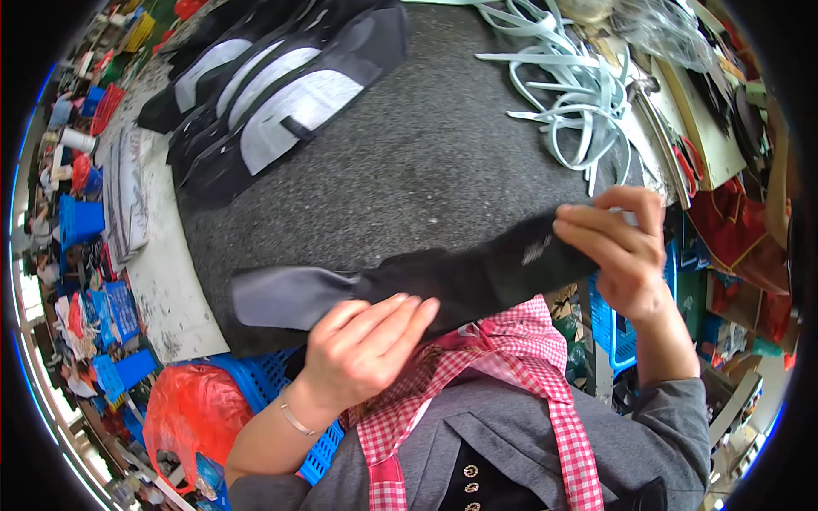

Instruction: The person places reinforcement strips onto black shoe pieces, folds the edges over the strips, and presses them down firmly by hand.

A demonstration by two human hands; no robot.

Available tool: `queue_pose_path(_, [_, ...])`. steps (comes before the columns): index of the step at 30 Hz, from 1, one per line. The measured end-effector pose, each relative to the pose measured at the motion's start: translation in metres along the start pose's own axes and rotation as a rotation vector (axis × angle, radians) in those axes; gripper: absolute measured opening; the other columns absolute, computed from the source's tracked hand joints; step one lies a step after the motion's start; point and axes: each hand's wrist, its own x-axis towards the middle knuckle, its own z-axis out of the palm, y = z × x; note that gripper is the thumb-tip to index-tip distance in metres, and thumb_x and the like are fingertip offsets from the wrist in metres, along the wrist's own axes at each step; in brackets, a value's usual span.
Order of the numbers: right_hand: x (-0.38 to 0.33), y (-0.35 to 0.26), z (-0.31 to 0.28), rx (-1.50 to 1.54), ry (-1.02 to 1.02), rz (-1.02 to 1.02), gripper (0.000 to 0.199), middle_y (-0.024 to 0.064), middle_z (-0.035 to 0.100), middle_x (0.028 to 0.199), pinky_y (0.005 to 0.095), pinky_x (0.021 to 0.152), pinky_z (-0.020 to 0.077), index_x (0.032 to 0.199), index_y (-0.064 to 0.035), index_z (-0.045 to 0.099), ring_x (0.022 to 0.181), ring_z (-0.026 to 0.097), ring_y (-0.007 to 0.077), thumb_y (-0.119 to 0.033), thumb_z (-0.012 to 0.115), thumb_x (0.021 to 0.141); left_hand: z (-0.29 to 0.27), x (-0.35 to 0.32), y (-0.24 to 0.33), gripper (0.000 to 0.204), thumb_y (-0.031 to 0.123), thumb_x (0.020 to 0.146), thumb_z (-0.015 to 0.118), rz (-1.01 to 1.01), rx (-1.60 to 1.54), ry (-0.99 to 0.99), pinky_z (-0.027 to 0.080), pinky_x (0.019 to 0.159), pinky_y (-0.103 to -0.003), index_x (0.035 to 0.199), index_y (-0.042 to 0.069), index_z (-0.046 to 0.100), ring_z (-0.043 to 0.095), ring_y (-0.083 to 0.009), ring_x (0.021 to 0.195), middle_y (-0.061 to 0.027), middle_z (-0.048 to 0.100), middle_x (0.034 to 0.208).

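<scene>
A long black fabric piece [464,285] with a smooth grey section at its left end stretches between my hands, above the near edge of the dark worktable [375,166]. My right hand [626,251] is closed on its right end, slightly smeared by motion. Toward the other end, my left hand [358,353] grips the lower edge, fingers pressed together over the cloth and thumb hidden. A small light mark shows on the fabric near my right fingers. At the far left of the table lies a stack of black pieces with light grey curved patches [294,115].
Pale blue strips [579,94] lie tangled at the far right, near clear plastic [669,34] and red-handled scissors [688,162]. Blue baskets [319,451] and a red plastic bag [192,417] flank me on the left. Dark red cloth [733,226] hangs at the right.
</scene>
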Motion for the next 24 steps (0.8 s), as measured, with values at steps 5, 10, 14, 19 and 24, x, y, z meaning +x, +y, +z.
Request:
queue_pose_path(5, [0.086,-0.102,0.053,0.766,0.121,0.027,0.038,0.0198,0.069,0.125,0.0473,0.100,0.0530,0.137,0.0031,0.070,0.112,0.066,0.0364,-0.011,0.066,0.101,0.031,0.014,0.024,0.024,0.017,0.082,0.078,-0.101,-0.086,0.201,0.059,0.083,-0.039,0.102,0.004,0.081,0.077,-0.0254,0.089,-0.0106,0.079,0.109])
queue_pose_path(10, [0.083,-0.134,0.103,0.862,-0.055,0.109,0.041,0.0238,0.064,0.122,0.0478,0.097,0.0551,0.137,0.0102,0.065,0.111,0.063,0.0413,-0.016,0.069,0.105,-0.001,-0.033,0.000,0.025,0.017,0.092,0.072,-0.168,0.062,0.065,0.051,0.100,-0.047,0.114,0.008,0.081,0.071,-0.0255,0.123,-0.0071,0.078,0.116])
queue_pose_path(14, [0.085,-0.143,0.100,0.730,-0.072,0.056,0.062,0.0224,0.064,0.123,0.0459,0.094,0.0567,0.142,0.0123,0.062,0.108,0.064,0.0398,-0.028,0.080,0.099,-0.047,-0.057,-0.036,0.031,0.016,0.092,0.075,-0.400,0.190,0.058,0.041,0.115,-0.055,0.122,0.013,0.083,0.069,-0.0268,0.129,-0.0047,0.079,0.126])
queue_pose_path(19, [0.099,-0.152,0.091,0.633,-0.143,0.101,0.075,0.0189,0.063,0.119,0.0442,0.095,0.0565,0.140,0.0105,0.063,0.109,0.064,0.0375,-0.028,0.092,0.083,-0.040,-0.043,-0.054,0.025,-0.002,0.089,0.078,-0.553,-0.515,0.317,0.061,0.087,-0.040,0.114,0.005,0.080,0.079,-0.0319,0.096,-0.0129,0.079,0.108])
queue_pose_path(24, [0.098,-0.150,0.101,0.637,-0.151,0.166,0.057,0.0185,0.063,0.118,0.0471,0.091,0.0565,0.138,0.0023,0.067,0.105,0.064,0.0390,0.001,0.081,0.083,-0.023,-0.030,-0.063,0.065,-0.006,0.076,0.086,-0.516,-0.356,0.250,0.064,0.082,-0.038,0.136,0.007,0.067,0.079,-0.0299,0.092,-0.0153,0.077,0.104])
